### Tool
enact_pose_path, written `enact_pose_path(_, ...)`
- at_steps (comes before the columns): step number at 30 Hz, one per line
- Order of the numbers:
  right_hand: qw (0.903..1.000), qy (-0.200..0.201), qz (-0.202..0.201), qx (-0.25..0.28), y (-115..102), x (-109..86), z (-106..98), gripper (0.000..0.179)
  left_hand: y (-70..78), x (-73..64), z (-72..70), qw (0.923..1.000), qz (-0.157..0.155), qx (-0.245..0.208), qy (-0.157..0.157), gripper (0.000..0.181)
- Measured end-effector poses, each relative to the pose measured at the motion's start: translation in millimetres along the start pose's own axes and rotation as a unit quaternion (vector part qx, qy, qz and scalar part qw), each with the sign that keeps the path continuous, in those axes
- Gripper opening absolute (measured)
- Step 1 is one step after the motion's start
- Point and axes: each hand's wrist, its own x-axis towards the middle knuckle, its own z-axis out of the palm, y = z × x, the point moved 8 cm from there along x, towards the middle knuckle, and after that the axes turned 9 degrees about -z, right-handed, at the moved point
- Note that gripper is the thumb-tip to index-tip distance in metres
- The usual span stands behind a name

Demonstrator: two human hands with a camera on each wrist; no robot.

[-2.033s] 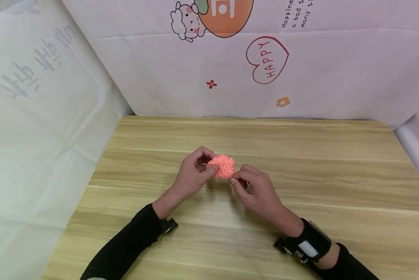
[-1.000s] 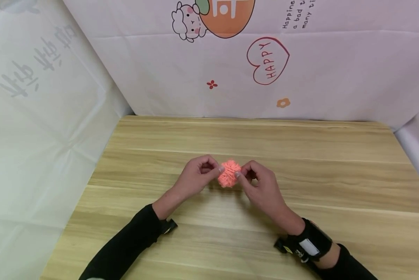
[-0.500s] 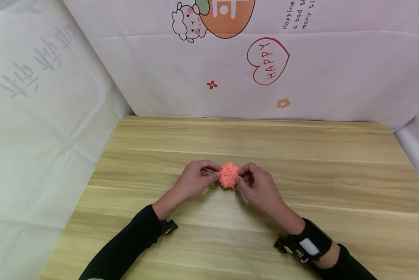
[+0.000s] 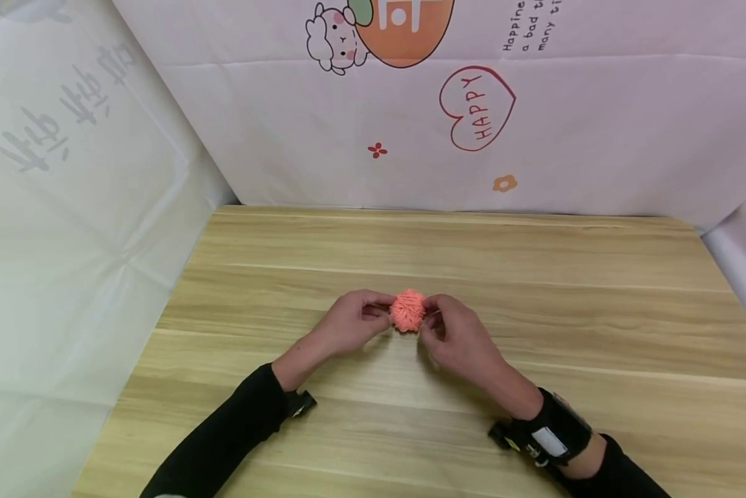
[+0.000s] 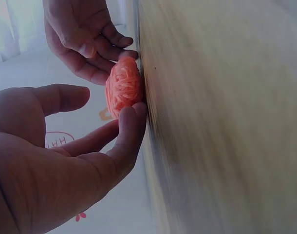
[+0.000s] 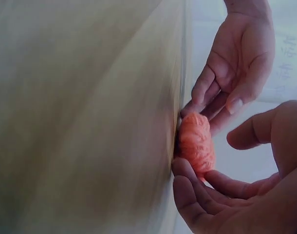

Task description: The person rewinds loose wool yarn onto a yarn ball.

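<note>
A small coral ball of yarn (image 4: 407, 310) sits at the middle of the wooden table (image 4: 535, 277), and both wrist views show it right at the tabletop. On its left side, my left hand (image 4: 351, 321) touches it with the fingertips; the thumb (image 5: 68, 98) stands apart from it. From the other side my right hand (image 4: 463, 339) reaches in, its fingers (image 6: 185, 170) low against the yarn. Its thumb (image 6: 248, 136) is lifted away from the ball. Neither hand grips the yarn.
A white printed cloth (image 4: 597, 138) hangs behind the table's far edge, and another white sheet (image 4: 68, 277) hangs along the left. Black wrist straps with small cameras (image 4: 538, 439) sit on the forearms, close over the wood.
The yarn ball, held in the left hand with the right pinching at its lower edge, has moved slightly right and nearer the person, down to the tabletop. Both hands have since loosened, thumbs away.
</note>
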Motion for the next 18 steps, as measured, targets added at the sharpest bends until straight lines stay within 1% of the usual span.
enact_pose_path(2, 0.9999, -0.012, -0.001, 0.0, -0.4, 0.2, -0.1, 0.033, 1.5, -0.8, -0.7, 0.9999, 0.006, 0.009, 0.002, 0.041)
enact_pose_path(4, 0.9997, -0.024, 0.006, -0.001, 0.9, 0.2, -2.5, 0.033, 3.5, -1.8, -3.1, 0.9994, 0.015, 0.03, 0.013, 0.044)
enact_pose_path(7, 0.999, -0.037, 0.022, -0.015, 5.8, 0.4, -10.4, 0.036, 9.3, -4.2, -9.9, 0.9952, 0.036, 0.08, 0.044, 0.047)
enact_pose_path(9, 0.9983, -0.035, 0.031, -0.035, 10.2, -0.1, -17.7, 0.04, 13.3, -5.6, -15.5, 0.9892, 0.05, 0.118, 0.071, 0.047)
enact_pose_path(11, 0.9972, -0.028, 0.032, -0.061, 14.1, -0.1, -25.0, 0.045, 16.5, -6.2, -21.7, 0.9803, 0.065, 0.157, 0.1, 0.045)
enact_pose_path(12, 0.9965, -0.022, 0.025, -0.076, 15.2, 0.1, -28.3, 0.047, 17.6, -5.8, -24.8, 0.975, 0.072, 0.176, 0.115, 0.044)
enact_pose_path(14, 0.993, -0.006, 0.007, -0.118, 16.3, 0.5, -34.9, 0.051, 18.0, -4.5, -32.0, 0.9616, 0.079, 0.215, 0.151, 0.042)
enact_pose_path(16, 0.9857, 0.012, -0.016, -0.167, 15.7, 1.2, -40.2, 0.056, 17.2, -3.2, -39.5, 0.9463, 0.08, 0.252, 0.187, 0.041)
enact_pose_path(18, 0.9752, 0.027, -0.035, -0.217, 15.3, 1.6, -44.1, 0.061, 17.4, -2.3, -46.7, 0.9304, 0.083, 0.281, 0.22, 0.041)
